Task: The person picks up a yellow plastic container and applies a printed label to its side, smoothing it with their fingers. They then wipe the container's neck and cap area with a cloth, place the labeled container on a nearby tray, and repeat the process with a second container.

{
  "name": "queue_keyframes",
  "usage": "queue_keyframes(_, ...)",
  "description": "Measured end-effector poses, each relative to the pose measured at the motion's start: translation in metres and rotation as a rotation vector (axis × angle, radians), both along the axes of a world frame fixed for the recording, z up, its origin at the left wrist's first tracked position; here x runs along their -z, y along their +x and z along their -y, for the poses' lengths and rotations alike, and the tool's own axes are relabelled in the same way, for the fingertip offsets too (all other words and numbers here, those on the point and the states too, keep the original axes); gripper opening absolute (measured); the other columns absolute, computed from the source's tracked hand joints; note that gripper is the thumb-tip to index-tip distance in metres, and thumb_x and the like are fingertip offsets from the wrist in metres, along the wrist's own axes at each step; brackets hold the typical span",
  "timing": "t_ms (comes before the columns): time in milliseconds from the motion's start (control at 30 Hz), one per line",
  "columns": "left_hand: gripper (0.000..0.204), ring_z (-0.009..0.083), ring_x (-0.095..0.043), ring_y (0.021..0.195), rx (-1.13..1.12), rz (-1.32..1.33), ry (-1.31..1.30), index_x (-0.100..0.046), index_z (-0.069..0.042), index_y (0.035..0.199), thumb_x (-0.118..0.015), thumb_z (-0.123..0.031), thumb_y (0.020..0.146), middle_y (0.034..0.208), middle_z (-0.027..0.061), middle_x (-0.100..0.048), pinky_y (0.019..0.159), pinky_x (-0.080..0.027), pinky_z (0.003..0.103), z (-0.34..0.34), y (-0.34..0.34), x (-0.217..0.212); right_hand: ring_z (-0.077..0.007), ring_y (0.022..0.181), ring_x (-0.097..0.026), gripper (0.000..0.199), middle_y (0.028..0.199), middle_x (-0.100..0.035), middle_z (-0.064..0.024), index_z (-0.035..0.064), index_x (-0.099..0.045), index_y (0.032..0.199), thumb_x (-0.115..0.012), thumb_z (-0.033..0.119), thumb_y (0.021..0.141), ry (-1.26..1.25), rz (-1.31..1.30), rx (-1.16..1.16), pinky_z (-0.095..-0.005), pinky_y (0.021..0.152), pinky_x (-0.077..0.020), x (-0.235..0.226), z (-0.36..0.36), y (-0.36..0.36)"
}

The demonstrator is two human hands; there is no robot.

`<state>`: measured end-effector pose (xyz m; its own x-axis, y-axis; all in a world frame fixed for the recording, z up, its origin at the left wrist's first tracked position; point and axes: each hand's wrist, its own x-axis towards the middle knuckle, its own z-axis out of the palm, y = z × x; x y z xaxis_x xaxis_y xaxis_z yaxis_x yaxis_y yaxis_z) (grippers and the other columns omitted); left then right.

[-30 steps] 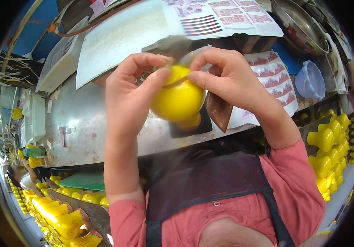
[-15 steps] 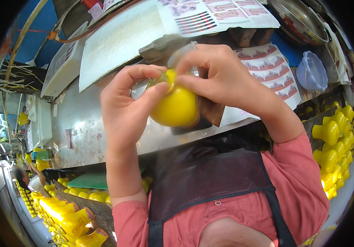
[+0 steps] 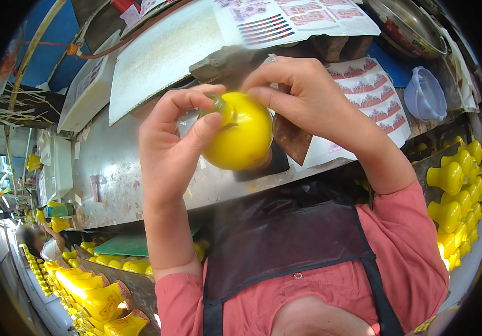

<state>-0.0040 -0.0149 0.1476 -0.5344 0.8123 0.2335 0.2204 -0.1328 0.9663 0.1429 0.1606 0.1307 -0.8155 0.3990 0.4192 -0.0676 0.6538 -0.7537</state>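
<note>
A glossy yellow round-bodied bottle [image 3: 240,140] with a bare greenish mouth is tilted over the table's near edge. My left hand [image 3: 176,120] grips it at the neck, thumb and fingers curled round the mouth. My right hand [image 3: 294,84] reaches the bottle's far right shoulder. Its thumb and index finger are pinched together there, and whatever lies between them is hidden. A whitish translucent bit [image 3: 270,57] shows by a finger of that hand. Under the bottle is a dark block [image 3: 260,165], and a brown wedge-shaped piece [image 3: 292,140] stands just right of it.
Printed decal sheets [image 3: 372,95] lie on the metal table [image 3: 106,168], right and far. A pale board [image 3: 157,56] is at the far left. Farther right are a light-blue bucket [image 3: 424,95] and a metal basin [image 3: 406,28]. Yellow bottles [image 3: 447,176] fill racks on both sides; another person [image 3: 42,243] is far left.
My right hand has shifted from near the bottle's neck to its right shoulder. The bottle has turned slightly, and my left hand keeps its hold on the neck.
</note>
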Motion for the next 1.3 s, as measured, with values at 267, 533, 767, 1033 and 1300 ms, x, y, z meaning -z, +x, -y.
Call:
queue_keyframes(267,0.022,0.0165,-0.063,0.107,0.017,-0.089,-0.029,-0.068,0.002,0.102,-0.079,-0.005,0.085,0.115,0.0122,-0.072,0.098,-0.048,0.031,-0.002,-0.008,0.005,-0.0156,0.071,-0.059,0.017,0.081,-0.069,-0.0086,0.0056,-0.079,0.102,-0.076,0.014,0.087,0.045,-0.012,-0.142,-0.0297,0.064,-0.0478,0.001,-0.007,-0.006)
queue_keyframes(533,0.037,0.0172,-0.062,0.113,0.147,-0.272,-0.090,-0.068,-0.003,0.118,-0.080,-0.007,0.083,0.123,0.0096,-0.069,0.101,-0.046,0.032,0.000,-0.041,0.010,-0.0304,0.079,-0.072,0.028,0.087,-0.075,-0.0172,0.0019,-0.079,0.097,-0.078,0.025,0.081,-0.019,0.099,-0.185,-0.0356,0.075,-0.0554,-0.006,-0.015,-0.028)
queue_keyframes(767,0.034,0.0111,-0.059,0.103,0.056,-0.233,-0.120,-0.069,-0.003,0.110,-0.079,-0.007,0.078,0.111,0.0013,-0.070,0.095,-0.043,0.027,-0.005,-0.039,0.010,-0.0299,0.075,-0.071,0.034,0.084,-0.074,-0.0188,0.0001,-0.079,0.095,-0.079,0.030,0.079,0.006,0.122,-0.133,-0.0359,0.071,-0.0558,-0.009,-0.008,-0.033)
queue_keyframes(1033,0.031,0.0125,-0.057,0.101,-0.012,-0.171,-0.110,-0.065,-0.003,0.107,-0.077,-0.006,0.079,0.104,0.0009,-0.066,0.094,-0.044,0.028,-0.014,-0.021,0.004,-0.0287,0.075,-0.071,0.028,0.086,-0.074,-0.0190,-0.0007,-0.077,0.102,-0.068,0.022,0.089,-0.127,0.079,-0.203,-0.0354,0.072,-0.0550,0.000,-0.015,-0.037)
queue_keyframes(1300,0.034,0.0135,-0.055,0.102,-0.093,-0.291,-0.146,-0.059,-0.003,0.110,-0.074,-0.007,0.080,0.107,0.0031,-0.061,0.100,-0.043,0.030,-0.023,-0.009,0.010,-0.0273,0.078,-0.072,0.027,0.088,-0.074,-0.0196,-0.0004,-0.077,0.104,-0.065,0.020,0.090,-0.154,0.089,-0.179,-0.0350,0.073,-0.0549,0.004,-0.016,-0.034)
